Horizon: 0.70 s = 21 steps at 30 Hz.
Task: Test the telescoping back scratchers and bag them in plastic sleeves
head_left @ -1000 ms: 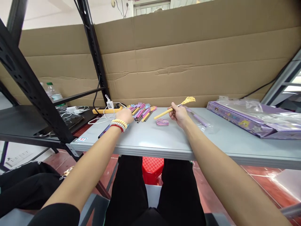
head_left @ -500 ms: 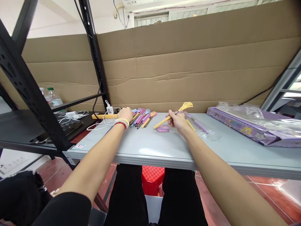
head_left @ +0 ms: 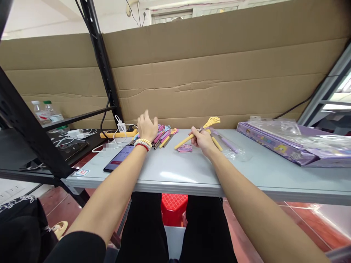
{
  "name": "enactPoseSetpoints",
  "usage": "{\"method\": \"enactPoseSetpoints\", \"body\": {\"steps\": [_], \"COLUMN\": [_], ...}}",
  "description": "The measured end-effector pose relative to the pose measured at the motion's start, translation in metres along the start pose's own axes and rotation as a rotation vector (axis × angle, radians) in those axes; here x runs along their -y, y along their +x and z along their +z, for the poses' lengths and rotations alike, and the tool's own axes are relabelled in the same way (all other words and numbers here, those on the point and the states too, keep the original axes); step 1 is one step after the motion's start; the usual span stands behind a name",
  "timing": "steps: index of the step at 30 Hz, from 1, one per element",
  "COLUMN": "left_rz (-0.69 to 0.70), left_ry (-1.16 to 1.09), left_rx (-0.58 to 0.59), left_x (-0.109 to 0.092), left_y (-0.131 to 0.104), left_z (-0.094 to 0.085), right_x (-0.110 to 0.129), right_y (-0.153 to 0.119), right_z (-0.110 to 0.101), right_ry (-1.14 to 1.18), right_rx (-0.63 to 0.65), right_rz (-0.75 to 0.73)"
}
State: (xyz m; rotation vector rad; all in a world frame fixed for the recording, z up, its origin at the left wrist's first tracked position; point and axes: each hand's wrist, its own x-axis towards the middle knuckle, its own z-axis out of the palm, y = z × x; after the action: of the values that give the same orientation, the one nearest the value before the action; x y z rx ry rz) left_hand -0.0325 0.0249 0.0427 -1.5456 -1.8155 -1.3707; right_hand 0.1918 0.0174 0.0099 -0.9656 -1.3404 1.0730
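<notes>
Cardboard wall (head_left: 175,76): far side, behind the table.
Black rack (head_left: 105,73): left, bottles and white cables on it.
Grey table (head_left: 164,173): centre to right.
Purple box (head_left: 279,149): right on table, clear plastic on top.
Clear bag (head_left: 242,155): right of right hand, by a purple stick (head_left: 229,145).
Stick pile (head_left: 164,138): far left-centre of table, mixed colours, hand-shaped heads mostly far side.
Yellow stick (head_left: 182,143): in right hand, tilted, head to far right, handle end to near left.
Left hand (head_left: 147,127): fingers wide, by the pile's left; contact, can't tell.
Right hand (head_left: 202,140): closed around yellow stick.
Phone (head_left: 118,157): table left, by left wrist.
Pink-purple stack (head_left: 185,148): table, near yellow stick's handle.
</notes>
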Motion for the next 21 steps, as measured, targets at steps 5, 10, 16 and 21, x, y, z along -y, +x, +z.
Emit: {"method": "enactPoseSetpoints", "body": {"steps": [5, 10, 16, 21], "left_rz": [0.245, 0.21, 0.002, 0.109], "left_ry": [-0.316, -0.24, -0.008, 0.019], "left_rx": [-0.397, -0.146, 0.129, 0.158], "left_x": [-0.039, -0.047, -0.028, -0.028], "left_y": [-0.002, -0.034, -0.052, -0.062], "left_z": [-0.044, -0.03, -0.014, -0.018], "right_x": [0.004, 0.011, 0.012, 0.011], "right_y": [-0.002, -0.008, -0.007, -0.006], "right_z": [-0.002, -0.004, -0.01, -0.012], "right_ry": [0.12, 0.277, 0.303, 0.353], "right_rx": [0.031, 0.186, 0.159, 0.146], "right_rz": [0.038, 0.103, 0.088, 0.098]}}
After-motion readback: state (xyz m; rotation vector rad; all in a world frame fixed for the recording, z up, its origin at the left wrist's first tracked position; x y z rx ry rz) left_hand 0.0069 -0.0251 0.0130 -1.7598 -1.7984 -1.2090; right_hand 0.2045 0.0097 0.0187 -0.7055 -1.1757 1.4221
